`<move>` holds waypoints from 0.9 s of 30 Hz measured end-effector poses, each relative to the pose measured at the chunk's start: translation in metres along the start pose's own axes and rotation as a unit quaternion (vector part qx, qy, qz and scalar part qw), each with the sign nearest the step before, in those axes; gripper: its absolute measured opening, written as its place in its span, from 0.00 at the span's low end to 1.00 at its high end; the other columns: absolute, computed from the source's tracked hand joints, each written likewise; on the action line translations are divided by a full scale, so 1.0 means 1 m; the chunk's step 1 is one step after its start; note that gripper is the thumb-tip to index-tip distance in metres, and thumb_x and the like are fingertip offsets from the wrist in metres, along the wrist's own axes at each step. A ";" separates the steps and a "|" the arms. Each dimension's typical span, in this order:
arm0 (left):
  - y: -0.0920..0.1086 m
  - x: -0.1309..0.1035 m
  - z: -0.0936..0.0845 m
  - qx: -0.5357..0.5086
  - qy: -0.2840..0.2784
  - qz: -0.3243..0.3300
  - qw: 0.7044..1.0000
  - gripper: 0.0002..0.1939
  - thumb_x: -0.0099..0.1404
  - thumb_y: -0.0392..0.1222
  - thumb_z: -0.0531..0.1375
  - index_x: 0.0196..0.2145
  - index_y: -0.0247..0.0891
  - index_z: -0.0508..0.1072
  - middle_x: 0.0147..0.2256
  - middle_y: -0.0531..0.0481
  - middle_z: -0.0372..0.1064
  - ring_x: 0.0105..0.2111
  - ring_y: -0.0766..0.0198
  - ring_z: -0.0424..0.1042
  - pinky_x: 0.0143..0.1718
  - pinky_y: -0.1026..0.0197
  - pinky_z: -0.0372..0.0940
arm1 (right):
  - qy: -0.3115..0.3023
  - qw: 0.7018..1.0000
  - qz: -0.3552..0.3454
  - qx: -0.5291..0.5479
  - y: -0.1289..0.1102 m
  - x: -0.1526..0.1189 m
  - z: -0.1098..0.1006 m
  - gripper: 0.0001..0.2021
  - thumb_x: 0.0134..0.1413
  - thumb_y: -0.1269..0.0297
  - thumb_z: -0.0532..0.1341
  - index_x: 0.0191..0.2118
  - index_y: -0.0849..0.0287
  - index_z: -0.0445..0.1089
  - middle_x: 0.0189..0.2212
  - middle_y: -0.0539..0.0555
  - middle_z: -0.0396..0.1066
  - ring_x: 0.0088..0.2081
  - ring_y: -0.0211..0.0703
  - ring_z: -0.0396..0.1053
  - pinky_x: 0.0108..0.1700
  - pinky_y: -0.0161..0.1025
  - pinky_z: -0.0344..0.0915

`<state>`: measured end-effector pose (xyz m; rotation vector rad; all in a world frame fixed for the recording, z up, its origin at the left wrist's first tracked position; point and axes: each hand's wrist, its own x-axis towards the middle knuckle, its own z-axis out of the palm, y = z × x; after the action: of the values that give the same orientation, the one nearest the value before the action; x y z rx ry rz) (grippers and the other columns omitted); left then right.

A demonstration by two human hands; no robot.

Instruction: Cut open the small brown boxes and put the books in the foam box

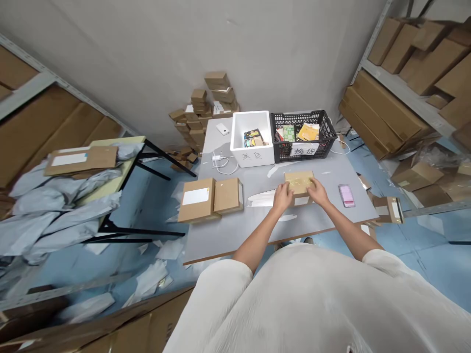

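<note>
A small brown cardboard box (299,181) is held between my two hands over the grey table (221,240). Shiny tape runs across its top, and a white label shows low on its near side. My left hand (283,197) grips the box at its left near corner, fingers closed on it. At the right side my right hand (317,190) holds the same box, the thumb near the top edge. To the right of that hand lies a phone (346,195) with a lit pinkish screen. Bare white torn patches (263,198) mark the tabletop left of the box.
Two closed cartons (196,200) sit on the table's left. At the back stand a white foam box (253,156) and a black crate (326,142) with colourful packets. A side table (127,171) bears grey mailing bags. Shelves (405,88) with cartons rise at right.
</note>
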<state>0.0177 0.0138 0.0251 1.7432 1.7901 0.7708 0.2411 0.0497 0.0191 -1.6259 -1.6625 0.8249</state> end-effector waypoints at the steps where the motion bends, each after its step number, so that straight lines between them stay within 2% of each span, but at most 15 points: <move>1: 0.005 -0.001 0.002 0.023 0.004 0.004 1.000 0.24 0.75 0.43 0.61 0.67 0.44 0.71 0.62 0.36 0.70 0.64 0.43 0.70 0.65 0.42 0.67 | -0.006 1.000 0.001 0.004 0.005 -0.001 -0.004 0.32 0.57 0.54 0.64 0.68 0.52 0.71 0.67 0.58 0.73 0.69 0.61 0.68 0.75 0.61 0.61; 5: 0.027 0.000 0.009 0.086 0.012 0.049 0.995 0.22 0.73 0.37 0.60 0.63 0.45 0.74 0.70 0.36 0.61 0.71 0.40 0.59 0.70 0.36 0.59 | -0.008 0.998 0.024 0.049 0.023 -0.005 -0.015 0.37 0.60 0.48 0.65 0.73 0.52 0.66 0.70 0.62 0.69 0.65 0.61 0.71 0.69 0.60 0.68; 7: 0.038 0.003 0.014 0.081 -0.020 0.092 0.992 0.24 0.73 0.34 0.58 0.64 0.45 0.73 0.70 0.37 0.62 0.71 0.43 0.60 0.69 0.38 0.60 | 0.016 0.996 0.048 0.068 0.030 -0.004 -0.017 0.33 0.64 0.45 0.60 0.69 0.55 0.71 0.67 0.64 0.71 0.63 0.60 0.73 0.67 0.59 0.69; 9: 0.048 0.005 0.019 0.070 -0.052 0.131 0.988 0.26 0.73 0.32 0.55 0.66 0.44 0.71 0.68 0.38 0.64 0.70 0.46 0.62 0.68 0.41 0.62 | 0.034 0.995 0.061 0.072 0.034 0.000 -0.018 0.30 0.68 0.44 0.53 0.61 0.57 0.78 0.61 0.65 0.76 0.62 0.59 0.73 0.68 0.58 0.68; 11: 0.057 0.005 0.023 0.067 -0.071 0.152 0.984 0.27 0.75 0.33 0.53 0.68 0.45 0.70 0.68 0.39 0.65 0.69 0.47 0.64 0.67 0.42 0.63 | 0.036 0.995 0.060 0.077 0.032 0.003 -0.016 0.30 0.70 0.44 0.48 0.56 0.56 0.81 0.57 0.64 0.79 0.62 0.58 0.73 0.70 0.58 0.66; 15: 0.064 0.002 0.018 0.100 -0.068 0.170 0.978 0.27 0.79 0.42 0.55 0.72 0.48 0.67 0.67 0.39 0.66 0.68 0.44 0.64 0.69 0.40 0.59 | 0.007 0.993 0.023 0.113 0.013 0.006 -0.006 0.31 0.71 0.44 0.47 0.58 0.56 0.81 0.60 0.61 0.78 0.62 0.55 0.74 0.71 0.54 0.65; 18: 0.058 0.001 0.003 0.138 -0.037 0.150 0.978 0.29 0.79 0.49 0.57 0.74 0.48 0.65 0.64 0.36 0.67 0.65 0.40 0.65 0.69 0.39 0.58 | -0.043 0.989 -0.004 0.142 -0.007 0.006 0.006 0.31 0.73 0.42 0.47 0.59 0.53 0.81 0.61 0.58 0.78 0.63 0.53 0.73 0.71 0.52 0.64; 21: 0.042 0.002 -0.014 0.164 -0.012 0.096 0.982 0.28 0.80 0.49 0.53 0.74 0.48 0.66 0.61 0.34 0.67 0.62 0.40 0.67 0.66 0.40 0.61 | -0.097 0.983 -0.016 0.153 -0.015 0.007 0.021 0.30 0.73 0.40 0.49 0.58 0.51 0.81 0.61 0.57 0.79 0.66 0.54 0.71 0.73 0.54 0.62; 24: 0.019 0.002 -0.032 0.162 0.015 0.042 0.986 0.28 0.80 0.45 0.51 0.74 0.46 0.66 0.62 0.34 0.67 0.61 0.41 0.68 0.65 0.41 0.63 | -0.119 0.986 0.002 0.116 -0.006 0.005 0.039 0.26 0.69 0.38 0.56 0.53 0.50 0.82 0.61 0.58 0.77 0.68 0.57 0.69 0.74 0.58 0.60; 27: -0.010 -0.001 -0.050 0.140 0.049 -0.004 0.989 0.29 0.79 0.41 0.50 0.75 0.43 0.65 0.66 0.33 0.66 0.63 0.40 0.67 0.66 0.40 0.63 | -0.101 0.991 0.073 0.040 0.008 -0.001 0.056 0.22 0.61 0.42 0.65 0.51 0.51 0.81 0.65 0.61 0.73 0.70 0.62 0.65 0.73 0.64 0.60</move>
<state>-0.0243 0.0104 0.0530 1.9004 2.0523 0.6344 0.2002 0.0499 -0.0194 -1.6688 -1.6355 1.1489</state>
